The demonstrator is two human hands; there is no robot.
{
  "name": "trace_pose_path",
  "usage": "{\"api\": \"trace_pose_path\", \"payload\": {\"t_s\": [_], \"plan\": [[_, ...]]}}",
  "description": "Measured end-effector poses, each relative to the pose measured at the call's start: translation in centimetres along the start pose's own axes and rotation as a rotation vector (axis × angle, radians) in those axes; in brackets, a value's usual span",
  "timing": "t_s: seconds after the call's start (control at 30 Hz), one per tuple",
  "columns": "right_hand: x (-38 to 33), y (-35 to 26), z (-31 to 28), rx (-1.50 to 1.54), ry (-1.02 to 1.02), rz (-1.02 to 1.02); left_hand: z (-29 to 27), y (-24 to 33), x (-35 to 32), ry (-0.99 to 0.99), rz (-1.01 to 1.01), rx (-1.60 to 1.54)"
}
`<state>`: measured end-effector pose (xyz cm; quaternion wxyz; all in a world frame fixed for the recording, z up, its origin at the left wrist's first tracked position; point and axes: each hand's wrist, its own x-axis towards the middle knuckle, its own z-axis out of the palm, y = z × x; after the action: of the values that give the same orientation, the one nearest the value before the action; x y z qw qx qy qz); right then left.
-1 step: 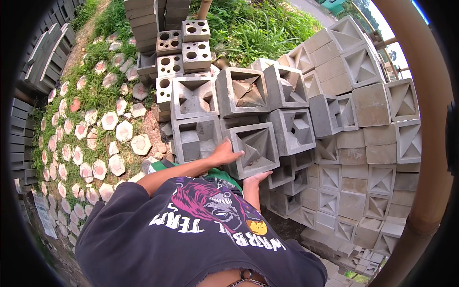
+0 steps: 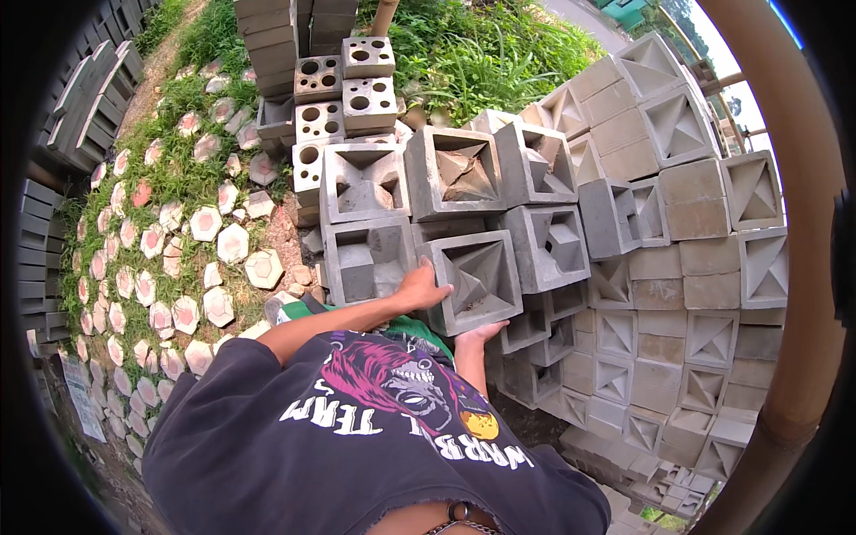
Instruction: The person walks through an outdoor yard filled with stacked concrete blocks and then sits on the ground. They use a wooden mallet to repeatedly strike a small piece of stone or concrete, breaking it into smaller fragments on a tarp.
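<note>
A grey concrete block (image 2: 477, 283) with a square frame and slanted inner faces is held close in front of my body. At its left side, my left hand (image 2: 421, 288) grips the edge, thumb lying over the front rim. My right hand (image 2: 482, 335) is under the lower edge, supporting it from below; part of its fingers is hidden by the block. Behind it stand similar concrete blocks: one with dry leaves inside (image 2: 455, 141), one at the right (image 2: 546, 248) and one at the left (image 2: 367, 259).
Decorative concrete blocks (image 2: 660, 357) are stacked as a high wall on the right, with a thick brown pole (image 2: 807, 294) beyond. Blocks with round holes (image 2: 369, 105) rise at the back. Hexagonal pavers (image 2: 205, 225) lie in grass on the left. Green plants (image 2: 473, 62) grow behind.
</note>
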<state>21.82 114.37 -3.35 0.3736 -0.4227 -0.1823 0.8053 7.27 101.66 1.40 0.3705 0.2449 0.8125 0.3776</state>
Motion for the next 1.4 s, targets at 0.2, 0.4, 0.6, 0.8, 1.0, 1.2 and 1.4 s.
{"api": "trace_pose_path", "payload": {"t_s": [0.2, 0.4, 0.6, 0.8, 1.0, 1.2, 1.4], "plan": [[0.0, 1.1, 2.8, 0.010, -0.066, -0.017, -1.3, -0.1, 2.2, -0.017, -0.016, -0.041], [2.4, 2.5, 4.9, -0.025, -0.099, -0.035, -1.5, -2.1, 5.4, 0.134, 0.061, -0.083], [1.3, 2.6, 4.7, -0.052, -0.176, 0.190, -1.9, -3.9, 2.0, 0.205, 0.080, -0.290], [-9.4, 8.4, 2.9, -0.427, 0.163, 0.579, -5.9, -11.6, -10.7, 0.074, 0.093, -0.556], [-18.5, 18.0, 6.3, -0.934, -0.329, 0.977, -12.7, -25.1, -24.8, 0.363, -0.274, -0.566], [-24.2, 32.6, 14.0, -1.199, -0.654, 1.028, -17.5, -33.9, -38.0, 0.834, -0.507, -0.771], [-34.2, 47.5, 20.5, -1.125, -1.015, 1.176, -17.1, -41.1, -47.2, 1.257, -0.616, -1.020]]}}
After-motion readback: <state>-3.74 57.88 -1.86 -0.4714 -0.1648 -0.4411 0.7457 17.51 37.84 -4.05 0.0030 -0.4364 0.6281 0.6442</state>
